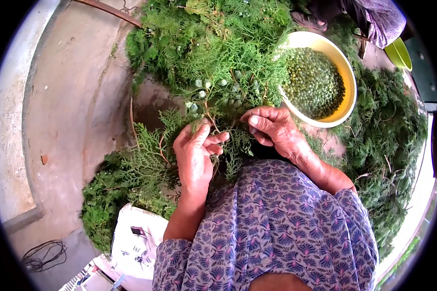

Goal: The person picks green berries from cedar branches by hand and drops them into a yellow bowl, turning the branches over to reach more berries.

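Observation:
My left hand [196, 148] is closed on a leafy green branch [210, 112], its thumb and fingers around the brownish stem. Pale green round cones [202, 93] show on the sprigs just above that hand. To the right, my right hand [273, 127] has thumb and forefinger pressed together beside the foliage; what they pinch, if anything, is too small to make out. A yellow basin [349, 77] with a pale rim stands up and right of my right hand. Many small green cones [313, 82] fill much of it.
Cut green branches [179, 43] are heaped ahead, with more at the right [388, 121] and lower left. A white sack [136, 237] and a black cable coil [44, 255] lie lower left. Another person's patterned sleeve [381, 19] and a green basin [398, 54] appear upper right.

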The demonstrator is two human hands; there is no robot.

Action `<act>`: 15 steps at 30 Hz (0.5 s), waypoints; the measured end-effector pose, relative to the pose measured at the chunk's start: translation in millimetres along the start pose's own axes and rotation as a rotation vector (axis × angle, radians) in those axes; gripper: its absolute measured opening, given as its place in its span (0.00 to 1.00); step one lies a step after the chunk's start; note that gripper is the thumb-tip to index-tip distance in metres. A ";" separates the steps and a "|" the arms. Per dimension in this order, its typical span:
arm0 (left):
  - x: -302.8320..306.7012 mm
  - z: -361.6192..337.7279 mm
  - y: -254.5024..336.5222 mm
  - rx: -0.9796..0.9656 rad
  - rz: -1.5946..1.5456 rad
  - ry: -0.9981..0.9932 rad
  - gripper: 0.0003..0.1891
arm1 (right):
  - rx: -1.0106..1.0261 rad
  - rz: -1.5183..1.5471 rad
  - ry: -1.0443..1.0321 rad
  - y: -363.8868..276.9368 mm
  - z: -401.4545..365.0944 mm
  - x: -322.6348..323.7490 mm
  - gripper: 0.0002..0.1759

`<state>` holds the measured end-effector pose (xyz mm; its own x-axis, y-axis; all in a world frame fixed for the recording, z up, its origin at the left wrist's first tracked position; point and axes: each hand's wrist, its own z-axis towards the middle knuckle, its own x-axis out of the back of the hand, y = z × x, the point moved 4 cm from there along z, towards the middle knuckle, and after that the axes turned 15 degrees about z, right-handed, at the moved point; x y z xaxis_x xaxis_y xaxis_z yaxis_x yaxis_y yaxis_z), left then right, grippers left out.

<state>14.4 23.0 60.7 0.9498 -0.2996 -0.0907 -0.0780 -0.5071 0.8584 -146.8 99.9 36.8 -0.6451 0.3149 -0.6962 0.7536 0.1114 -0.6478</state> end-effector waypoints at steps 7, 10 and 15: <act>0.9 31.6 -26.7 0.336 -0.469 -0.118 0.07 | -0.020 -0.071 0.068 -0.1 -1.5 -0.4 0.12; -9.1 26.2 -21.5 0.163 -0.420 -0.074 0.07 | -0.009 -0.051 0.082 0.7 -2.8 1.4 0.11; -13.5 17.6 -7.1 -0.073 -0.095 0.094 0.03 | 0.081 -0.079 0.053 -12.7 -1.1 -12.7 0.10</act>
<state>-3.3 16.4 46.9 0.9763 -0.1743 -0.1283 0.0324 -0.4686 0.8828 -148.1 95.5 54.2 -0.6926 0.3576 -0.6265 0.6870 0.0621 -0.7240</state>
